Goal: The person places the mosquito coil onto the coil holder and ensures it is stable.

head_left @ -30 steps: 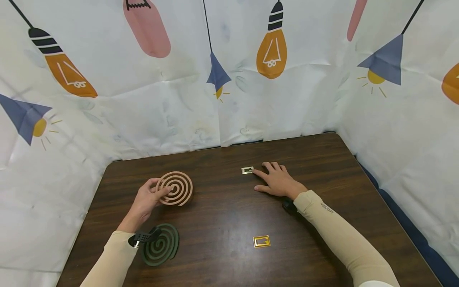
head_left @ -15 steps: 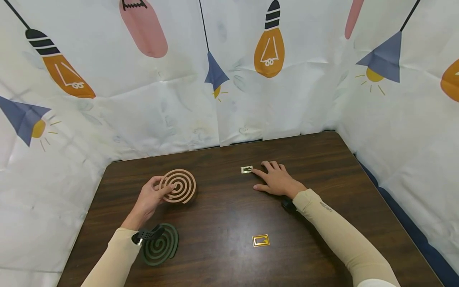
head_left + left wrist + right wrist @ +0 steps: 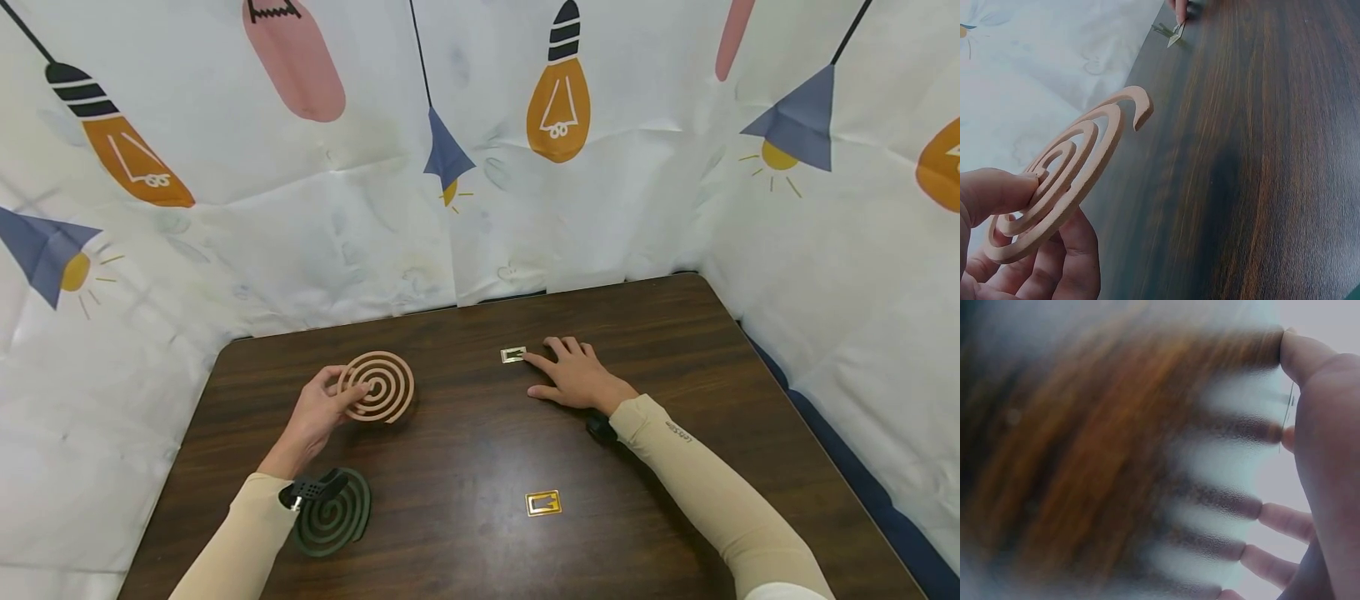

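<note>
In the head view my left hand (image 3: 311, 412) pinches a tan mosquito coil (image 3: 382, 387), its thumb near the centre and its fingers behind. The left wrist view shows this coil (image 3: 1088, 181) tilted and held above the table. My right hand (image 3: 577, 379) lies with fingers spread on the tabletop farther right. Its index fingertip is right at the edge of a small silvery metal coil stand (image 3: 513, 355). A green mosquito coil (image 3: 330, 517) lies flat below the left wrist, partly covered by the wrist strap. Nearer the front lies a gold-coloured metal stand (image 3: 543, 503).
The dark wood-grain table (image 3: 450, 450) has rounded far corners. A white curtain (image 3: 360, 208) printed with lamps and bulbs hangs behind it and along both sides. A dark strap (image 3: 318, 487) sits on the left wrist, and a dark device (image 3: 600, 427) on the right.
My left hand has carried the tan coil slightly right and farther from me. The right hand stays in place at the silvery stand; the head view has shifted a little.
</note>
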`<state>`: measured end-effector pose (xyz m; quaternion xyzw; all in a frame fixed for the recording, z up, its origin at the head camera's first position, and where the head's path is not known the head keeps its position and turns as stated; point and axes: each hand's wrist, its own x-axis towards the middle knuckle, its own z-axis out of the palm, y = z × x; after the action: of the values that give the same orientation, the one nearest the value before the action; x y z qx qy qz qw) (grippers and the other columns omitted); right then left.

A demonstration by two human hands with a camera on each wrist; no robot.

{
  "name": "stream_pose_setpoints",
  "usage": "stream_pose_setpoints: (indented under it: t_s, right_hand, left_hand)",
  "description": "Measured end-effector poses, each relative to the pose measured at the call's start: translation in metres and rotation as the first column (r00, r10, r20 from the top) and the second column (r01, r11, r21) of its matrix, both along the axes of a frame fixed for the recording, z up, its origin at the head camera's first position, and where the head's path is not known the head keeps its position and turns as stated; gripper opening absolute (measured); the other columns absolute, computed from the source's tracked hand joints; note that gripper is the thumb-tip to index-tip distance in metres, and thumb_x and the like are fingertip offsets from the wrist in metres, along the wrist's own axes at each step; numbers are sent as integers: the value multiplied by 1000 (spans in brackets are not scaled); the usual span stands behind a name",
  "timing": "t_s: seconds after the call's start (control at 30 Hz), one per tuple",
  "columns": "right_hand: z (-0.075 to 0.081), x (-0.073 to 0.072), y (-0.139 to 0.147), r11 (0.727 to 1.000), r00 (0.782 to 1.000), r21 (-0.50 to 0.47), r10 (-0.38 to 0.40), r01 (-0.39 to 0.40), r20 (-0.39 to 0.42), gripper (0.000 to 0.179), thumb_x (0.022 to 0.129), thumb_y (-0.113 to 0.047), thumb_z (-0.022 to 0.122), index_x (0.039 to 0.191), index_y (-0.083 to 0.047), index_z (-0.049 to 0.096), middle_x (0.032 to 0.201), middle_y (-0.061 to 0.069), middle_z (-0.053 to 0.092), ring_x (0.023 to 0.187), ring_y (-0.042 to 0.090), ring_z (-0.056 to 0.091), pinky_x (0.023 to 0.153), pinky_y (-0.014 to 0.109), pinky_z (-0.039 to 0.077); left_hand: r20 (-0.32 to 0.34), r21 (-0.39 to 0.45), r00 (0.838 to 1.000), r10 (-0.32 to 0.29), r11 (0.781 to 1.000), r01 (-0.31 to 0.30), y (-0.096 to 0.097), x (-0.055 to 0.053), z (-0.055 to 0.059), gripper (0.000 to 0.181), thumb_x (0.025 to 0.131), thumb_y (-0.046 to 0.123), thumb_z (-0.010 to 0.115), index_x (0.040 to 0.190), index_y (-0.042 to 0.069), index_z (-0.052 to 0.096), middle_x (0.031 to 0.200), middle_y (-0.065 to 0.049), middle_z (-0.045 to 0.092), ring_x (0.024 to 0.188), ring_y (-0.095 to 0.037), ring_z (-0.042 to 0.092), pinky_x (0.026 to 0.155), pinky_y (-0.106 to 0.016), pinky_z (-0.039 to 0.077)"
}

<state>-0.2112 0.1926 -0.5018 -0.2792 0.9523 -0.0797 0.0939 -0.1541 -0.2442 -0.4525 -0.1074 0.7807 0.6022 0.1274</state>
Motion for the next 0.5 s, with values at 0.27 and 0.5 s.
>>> stream_pose_setpoints:
  t_s: [0.27, 0.5]
  right_hand:
    - [-1, 0, 0, 1000, 1000, 0, 0, 0, -1, 70, 101, -67, 48, 161, -35, 35, 164, 18, 33, 149, 44, 34, 116, 69, 34]
    - [-1, -1, 1, 1000, 1000, 3, 0, 0, 2, 70, 101, -67, 47, 162, -34, 34, 165, 18, 32, 149, 44, 34, 116, 68, 34]
  left_hand:
    - [8, 29, 1000, 10, 1000, -11, 7, -1, 2, 64, 99, 27, 73, 147, 4, 37, 92, 9, 77, 81, -6, 75, 72, -24, 61]
    - [12, 29, 1000, 5, 1000, -5, 11, -3, 2, 66, 99, 27, 72, 149, 4, 35, 90, 12, 77, 80, -4, 74, 72, -23, 60]
